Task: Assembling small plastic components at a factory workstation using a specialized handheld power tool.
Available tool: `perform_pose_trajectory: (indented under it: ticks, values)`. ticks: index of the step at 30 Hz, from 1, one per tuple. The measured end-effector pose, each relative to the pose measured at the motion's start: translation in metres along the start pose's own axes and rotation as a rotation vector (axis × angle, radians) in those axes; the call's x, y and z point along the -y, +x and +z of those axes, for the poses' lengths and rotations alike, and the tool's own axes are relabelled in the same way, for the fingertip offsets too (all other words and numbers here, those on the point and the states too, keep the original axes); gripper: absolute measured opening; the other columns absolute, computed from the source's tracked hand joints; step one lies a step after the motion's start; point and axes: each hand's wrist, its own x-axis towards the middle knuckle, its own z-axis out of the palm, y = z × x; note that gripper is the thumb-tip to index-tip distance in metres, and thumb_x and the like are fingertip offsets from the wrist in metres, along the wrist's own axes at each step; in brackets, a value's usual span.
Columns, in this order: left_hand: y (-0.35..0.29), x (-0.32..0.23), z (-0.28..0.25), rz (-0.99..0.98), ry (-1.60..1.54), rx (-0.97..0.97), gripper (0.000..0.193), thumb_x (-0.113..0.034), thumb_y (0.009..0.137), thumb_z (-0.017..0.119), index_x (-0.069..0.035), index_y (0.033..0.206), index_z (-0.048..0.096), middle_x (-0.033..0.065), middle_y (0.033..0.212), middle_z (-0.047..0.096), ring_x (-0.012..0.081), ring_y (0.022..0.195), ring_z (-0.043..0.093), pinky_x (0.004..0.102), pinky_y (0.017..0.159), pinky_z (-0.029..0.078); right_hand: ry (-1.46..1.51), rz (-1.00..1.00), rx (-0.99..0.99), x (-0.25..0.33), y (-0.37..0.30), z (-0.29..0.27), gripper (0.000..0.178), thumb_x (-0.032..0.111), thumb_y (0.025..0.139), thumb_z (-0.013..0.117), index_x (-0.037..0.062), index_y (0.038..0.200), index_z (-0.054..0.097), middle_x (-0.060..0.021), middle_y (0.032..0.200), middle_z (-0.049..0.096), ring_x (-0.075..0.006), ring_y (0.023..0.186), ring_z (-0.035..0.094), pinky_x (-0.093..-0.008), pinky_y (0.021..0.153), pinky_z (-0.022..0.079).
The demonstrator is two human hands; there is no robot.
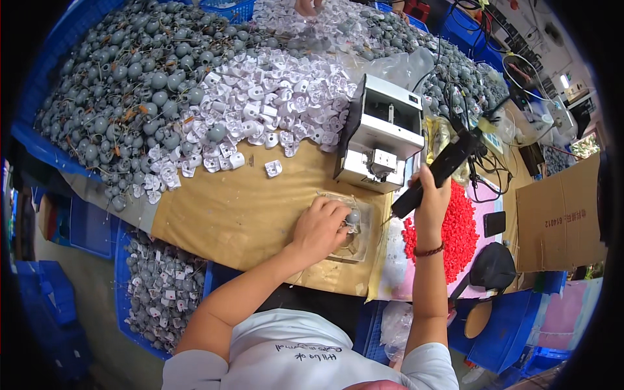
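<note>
My right hand [431, 196] is wrapped round a black electric screwdriver [443, 161], tilted with its thin bit pointing down and left. The bit tip is apart from the clear fixture block [364, 250] on the table. My left hand [320, 229] is closed over that block, its fingers on a grey ball part [352, 220] with a clear piece beside it; the palm hides some of this. Just behind the block stands a white and black box-shaped machine [385, 136]. Small red plastic pieces [460, 231] are heaped beside my right wrist.
Grey ball parts [140, 84] and clear white plastic pieces [266, 97] are piled at the far left. A blue crate [123, 312] of finished-looking parts is below the table edge. Cables [487, 172], a black pouch [493, 266] and a cardboard box [562, 218] lie right. Another person's hand [308, 8] reaches in at the back.
</note>
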Motion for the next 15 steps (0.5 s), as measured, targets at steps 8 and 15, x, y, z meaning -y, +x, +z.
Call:
perform_pose_trajectory:
  ticks: [8,15]
  values:
    - [-0.010,0.007,0.007,0.082,-0.002,-0.068,0.035,-0.014,0.078,0.075,-0.010,0.111,0.066,0.0058,0.110,0.069,0.0282,0.100,0.060,0.0383,0.086,0.052,-0.465,-0.272,0.189,-0.031,-0.052,-0.015,0.026,0.004,0.092,0.067,-0.0004,0.118,0.062,-0.0083,0.108,0.062,-0.0147,0.091,0.059,-0.0281,0.077,0.049]
    - [-0.009,0.003,0.007,0.091,0.056,-0.059,0.032,-0.014,0.077,0.076,-0.010,0.107,0.065,0.0048,0.103,0.068,0.0263,0.091,0.060,0.0380,0.080,0.052,-0.502,-0.218,0.476,-0.046,-0.085,0.014,0.010,0.003,0.089,0.072,0.0018,0.099,0.072,-0.0062,0.094,0.062,-0.0142,0.077,0.059,-0.0253,0.067,0.048]
